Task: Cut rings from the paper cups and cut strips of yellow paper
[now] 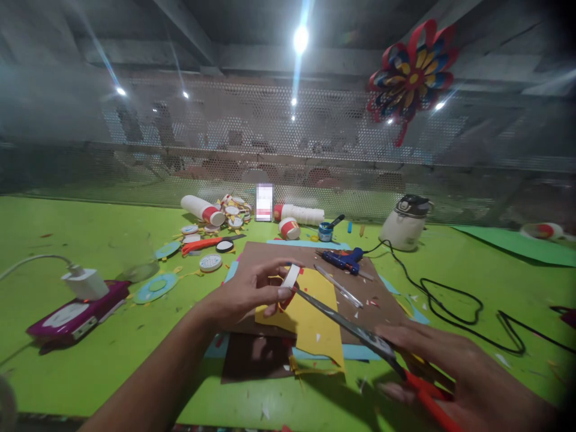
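My left hand (245, 291) pinches a small curved band (291, 277), white with some red, which looks cut from a paper cup. My right hand (459, 360), at the lower right, is wrapped round the red handles of a pair of scissors (351, 327). The blades point up and left, and their tips meet the band's lower edge beside my left thumb. Under both lies yellow paper (320, 300) with ragged edges, on top of brown sheets (252, 257). A clear pen (339, 287) and a blue glue gun (342, 261) rest to the right.
White-and-red paper cups (306, 215), small round paper pieces (231, 210) and a phone (264, 204) stand at the back. A purple power strip (78, 318) with a charger is at left. A kettle (404, 223) and black cable (454, 291) occupy the right. Scraps litter the green table (148, 366).
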`<state>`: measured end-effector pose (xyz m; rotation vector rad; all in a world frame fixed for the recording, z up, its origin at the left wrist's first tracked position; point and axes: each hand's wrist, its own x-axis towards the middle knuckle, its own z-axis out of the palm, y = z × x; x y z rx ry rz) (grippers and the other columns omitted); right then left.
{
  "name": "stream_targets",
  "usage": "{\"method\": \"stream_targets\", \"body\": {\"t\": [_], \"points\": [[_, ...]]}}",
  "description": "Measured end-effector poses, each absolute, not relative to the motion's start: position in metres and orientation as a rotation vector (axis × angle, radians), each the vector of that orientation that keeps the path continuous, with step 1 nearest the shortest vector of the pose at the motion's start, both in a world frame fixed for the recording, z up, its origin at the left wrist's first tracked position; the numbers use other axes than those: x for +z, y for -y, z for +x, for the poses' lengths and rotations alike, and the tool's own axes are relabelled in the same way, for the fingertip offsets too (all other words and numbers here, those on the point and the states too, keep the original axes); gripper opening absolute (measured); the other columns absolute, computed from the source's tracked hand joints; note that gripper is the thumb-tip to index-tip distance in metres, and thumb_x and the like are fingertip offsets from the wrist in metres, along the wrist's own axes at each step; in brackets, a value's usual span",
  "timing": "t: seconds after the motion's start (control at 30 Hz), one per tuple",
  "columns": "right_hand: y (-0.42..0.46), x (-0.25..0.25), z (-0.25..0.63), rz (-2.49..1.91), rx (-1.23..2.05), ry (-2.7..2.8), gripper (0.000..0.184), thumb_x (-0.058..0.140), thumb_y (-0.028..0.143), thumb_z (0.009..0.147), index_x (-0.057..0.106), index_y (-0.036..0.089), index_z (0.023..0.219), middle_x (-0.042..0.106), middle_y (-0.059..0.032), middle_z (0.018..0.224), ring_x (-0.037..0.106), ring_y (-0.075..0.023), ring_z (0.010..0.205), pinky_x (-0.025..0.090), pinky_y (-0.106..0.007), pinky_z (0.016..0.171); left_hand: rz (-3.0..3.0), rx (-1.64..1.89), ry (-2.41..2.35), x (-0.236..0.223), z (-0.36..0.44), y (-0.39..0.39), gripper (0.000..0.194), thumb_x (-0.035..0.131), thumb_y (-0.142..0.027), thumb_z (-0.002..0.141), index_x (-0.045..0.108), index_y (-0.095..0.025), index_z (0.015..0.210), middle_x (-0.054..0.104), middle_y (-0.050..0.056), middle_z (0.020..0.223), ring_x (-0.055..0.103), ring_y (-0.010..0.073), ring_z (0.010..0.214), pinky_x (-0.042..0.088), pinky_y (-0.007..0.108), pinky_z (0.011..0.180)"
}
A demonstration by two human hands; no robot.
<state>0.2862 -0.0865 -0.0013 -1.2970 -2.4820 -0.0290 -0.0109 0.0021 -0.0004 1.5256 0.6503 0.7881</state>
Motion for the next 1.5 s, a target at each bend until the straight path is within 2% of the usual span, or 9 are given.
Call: {"method": "stream_targets", "body": {"t": [0.4,0.6,0.93,1.2,1.5], "points": [[0.087,0.01,0.277,-1.32,0.151,2.386,0.032,0.066,0.033,0.078,0.068,0.026,0.109,0.073,-0.0088,0.107,0.07,-0.0269,0.092,0.059,-0.037,0.077,1.544,0.772,-0.632,0.003,-0.009,0.0,0.045,0.064,-0.035,0.08,0.051,-0.019,0.12,0.054,0.007,0.1,0.048,0.0104,0.069,0.034,0.022,0.052],[0.089,0.013,0.276,-1.325,0.158,2.41,0.032,0.064,0.033,0.08,0.068,0.027,0.111,0.073,-0.0085,0.107,0.07,-0.0268,0.091,0.059,-0.035,0.075,1.549,0.774,-0.624,0.003,-0.009,0.0,0.043,0.065,-0.034,0.08,0.054,-0.019,0.119,0.054,0.005,0.093,0.047,0.01,0.068,0.034,0.022,0.053],[0.092,0.014,0.279,-1.314,0.107,2.417,0.032,0.064,0.032,0.079,0.067,0.029,0.111,0.073,-0.0079,0.106,0.07,-0.0285,0.092,0.06,-0.037,0.073,1.516,0.769,-0.587,0.003,-0.011,-0.002,0.046,0.067,-0.032,0.079,0.054,-0.021,0.122,0.054,0.005,0.096,0.047,0.0101,0.071,0.037,0.022,0.055],[0.091,0.018,0.276,-1.276,0.164,2.426,0.035,0.064,0.023,0.077,0.067,0.031,0.11,0.073,-0.0056,0.108,0.071,-0.0283,0.091,0.06,-0.035,0.074,1.473,0.786,-0.524,0.003,-0.01,-0.001,0.043,0.067,-0.03,0.079,0.056,-0.021,0.12,0.054,0.003,0.088,0.049,0.0093,0.069,0.036,0.02,0.053],[0.092,0.02,0.276,-1.279,0.137,2.443,0.043,0.066,0.025,0.075,0.064,0.033,0.117,0.071,-0.007,0.112,0.069,-0.0302,0.095,0.06,-0.036,0.074,1.468,0.796,-0.489,0.002,-0.011,-0.002,0.047,0.068,-0.03,0.078,0.054,-0.023,0.122,0.056,0.005,0.097,0.05,0.0098,0.07,0.038,0.02,0.053]]}}
